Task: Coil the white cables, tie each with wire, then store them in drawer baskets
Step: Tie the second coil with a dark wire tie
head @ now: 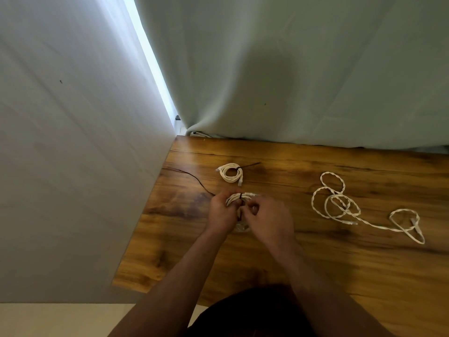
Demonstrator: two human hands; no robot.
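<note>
My left hand grips a coiled white cable just above the wooden table. A thin black wire wraps round that coil and trails off to the left across the table. My right hand pinches at the coil close to the wire; its fingertips are partly hidden. A second white cable coil, bound with black wire, lies on the table behind my hands. To the right lies a loose, uncoiled white cable in several open loops.
A grey wall borders the table on the left. A pale green curtain hangs along the table's far edge. The table's near left corner drops off to a light floor.
</note>
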